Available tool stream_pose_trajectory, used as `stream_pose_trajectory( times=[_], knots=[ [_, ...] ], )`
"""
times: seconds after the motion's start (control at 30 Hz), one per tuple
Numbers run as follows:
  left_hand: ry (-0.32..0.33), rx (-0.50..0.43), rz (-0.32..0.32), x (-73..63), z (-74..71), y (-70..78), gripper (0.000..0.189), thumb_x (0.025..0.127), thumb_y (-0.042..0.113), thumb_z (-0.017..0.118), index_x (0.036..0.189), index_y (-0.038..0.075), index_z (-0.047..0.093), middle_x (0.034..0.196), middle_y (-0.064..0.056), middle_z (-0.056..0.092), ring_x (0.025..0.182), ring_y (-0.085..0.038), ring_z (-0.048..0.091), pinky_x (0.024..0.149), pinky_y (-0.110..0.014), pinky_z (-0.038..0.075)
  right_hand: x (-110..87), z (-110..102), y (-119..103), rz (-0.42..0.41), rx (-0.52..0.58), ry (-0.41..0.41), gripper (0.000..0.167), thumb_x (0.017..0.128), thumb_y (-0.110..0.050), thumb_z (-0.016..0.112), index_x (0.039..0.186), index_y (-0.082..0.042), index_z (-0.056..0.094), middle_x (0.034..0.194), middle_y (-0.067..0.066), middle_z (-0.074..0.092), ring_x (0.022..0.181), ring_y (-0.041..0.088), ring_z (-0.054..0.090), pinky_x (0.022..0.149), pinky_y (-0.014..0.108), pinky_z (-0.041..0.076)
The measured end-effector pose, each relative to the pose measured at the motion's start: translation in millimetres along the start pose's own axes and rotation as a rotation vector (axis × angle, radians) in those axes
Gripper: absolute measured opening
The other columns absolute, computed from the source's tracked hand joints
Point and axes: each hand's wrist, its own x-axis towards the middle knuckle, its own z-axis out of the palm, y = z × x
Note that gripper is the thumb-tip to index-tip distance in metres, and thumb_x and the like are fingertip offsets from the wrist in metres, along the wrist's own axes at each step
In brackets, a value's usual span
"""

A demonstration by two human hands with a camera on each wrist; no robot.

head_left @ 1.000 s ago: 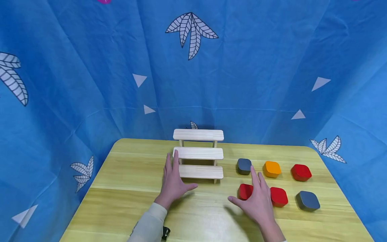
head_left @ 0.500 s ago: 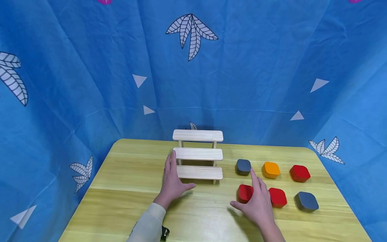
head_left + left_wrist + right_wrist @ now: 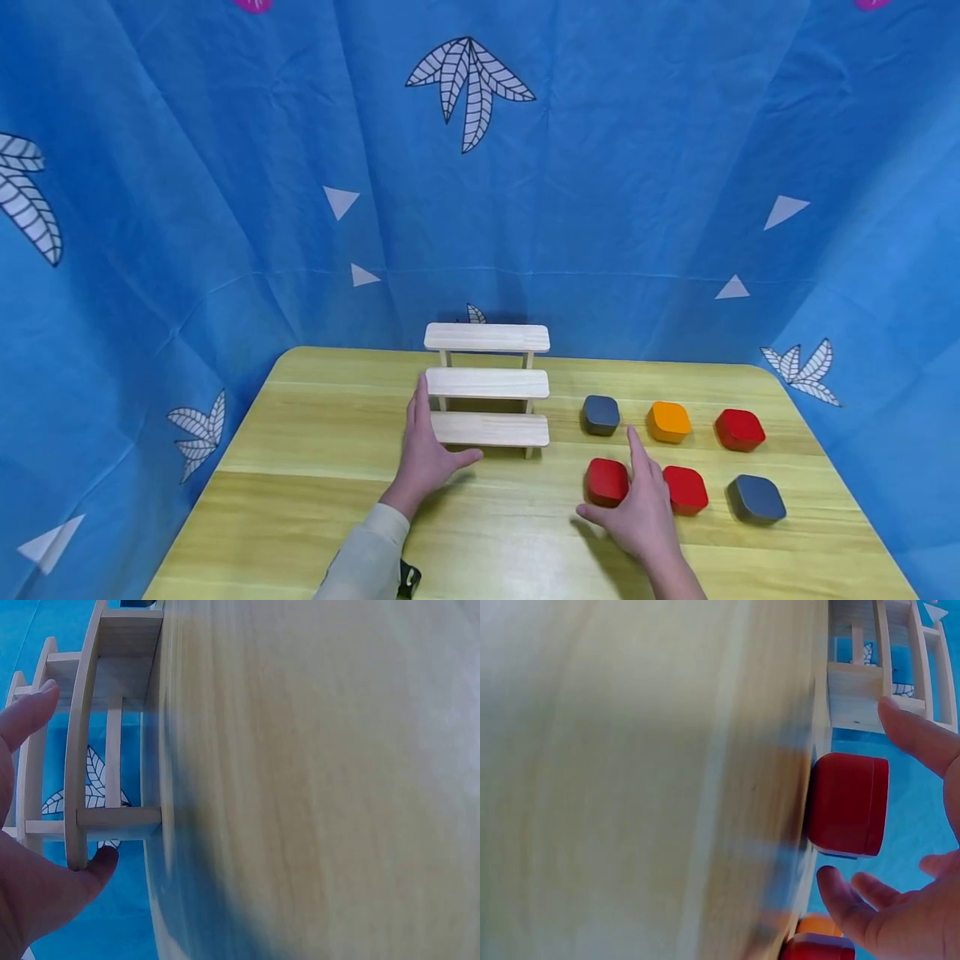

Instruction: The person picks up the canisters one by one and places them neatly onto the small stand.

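Observation:
My left hand [image 3: 426,465] is at the left end of a pale wooden three-step shelf [image 3: 491,383], fingers stretched upward along its side and thumb spread out in front. In the left wrist view, the thumb and a finger overlap the ends of the shelf [image 3: 126,645]. My right hand [image 3: 643,512] hovers over the front row of rounded-square blocks, thumb and fingers spread apart. Between them lies the front-left red block [image 3: 606,481]. The right wrist view shows this red block [image 3: 847,804] on the table, with thumb and fingertips on either side.
Behind the right hand, a second red block [image 3: 686,490] is partly covered. A grey block [image 3: 757,500] lies to its right. The back row has a grey block [image 3: 601,415], an orange block [image 3: 669,422] and a red block [image 3: 741,429]. A blue curtain [image 3: 600,167] hangs behind the wooden table [image 3: 315,433].
My right hand has shifted slightly right and toward me, uncovering more of the front-left red block. The left hand stays nearly in place by the shelf. The head view has shifted slightly.

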Motion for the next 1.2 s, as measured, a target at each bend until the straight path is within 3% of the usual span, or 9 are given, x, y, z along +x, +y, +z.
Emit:
stream_pose_trajectory(
  times=[0.37, 0.63, 0.77, 1.03, 1.2],
  knots=[
    [0.032, -0.108, -0.022, 1.8, -0.2, -5.3, 0.146, 0.058, 0.012, 0.098, 0.160, 0.035, -0.004, 0.162, -0.011, 0.019, 0.139, -0.037, 0.033, 0.111, -0.048, 0.032, 3.8, 2, 6, 0.027, 0.088, 0.016, 0.142, 0.058, -0.029, 0.099, 0.162, -0.025, 0.002, 0.149, 0.024, 0.034, 0.130, 0.044, 0.039, 0.098, 0.064, 0.041],
    [0.040, -0.215, -0.029, 5.0, 3.3, -15.2, 0.147, 0.057, 0.004, 0.097, 0.160, 0.035, -0.003, 0.164, -0.008, 0.015, 0.144, -0.034, 0.026, 0.112, -0.042, 0.030, 5.4, 2, 7, 0.033, 0.110, 0.009, 0.139, 0.059, -0.019, 0.098, 0.162, -0.022, 0.004, 0.148, 0.023, 0.037, 0.126, 0.044, 0.043, 0.097, 0.061, 0.042],
    [0.040, -0.266, -0.042, 6.0, 3.5, -17.0, 0.146, 0.057, -0.002, 0.095, 0.160, 0.037, -0.001, 0.164, -0.007, 0.017, 0.143, -0.033, 0.029, 0.110, -0.041, 0.033, 6.3, 2, 7, 0.048, 0.121, -0.002, 0.139, 0.059, -0.017, 0.098, 0.162, -0.022, 0.005, 0.148, 0.022, 0.038, 0.125, 0.045, 0.043, 0.096, 0.060, 0.043],
    [0.013, -0.274, -0.064, 6.0, 0.6, -15.9, 0.136, 0.063, -0.017, 0.084, 0.162, 0.031, 0.003, 0.158, -0.013, 0.027, 0.134, -0.037, 0.041, 0.098, -0.047, 0.047, 7.8, 1, 7, 0.061, 0.144, -0.017, 0.136, 0.060, -0.008, 0.096, 0.162, -0.022, 0.007, 0.146, 0.021, 0.041, 0.127, 0.046, 0.043, 0.099, 0.060, 0.041],
    [0.001, -0.277, -0.056, 7.1, 0.3, -16.8, 0.135, 0.063, -0.021, 0.080, 0.161, 0.035, 0.006, 0.153, -0.013, 0.032, 0.130, -0.037, 0.044, 0.094, -0.046, 0.050, 9.6, 2, 7, 0.059, 0.145, -0.020, 0.131, 0.063, -0.005, 0.094, 0.162, -0.021, 0.010, 0.144, 0.021, 0.044, 0.127, 0.043, 0.045, 0.100, 0.060, 0.039]
  ],
)
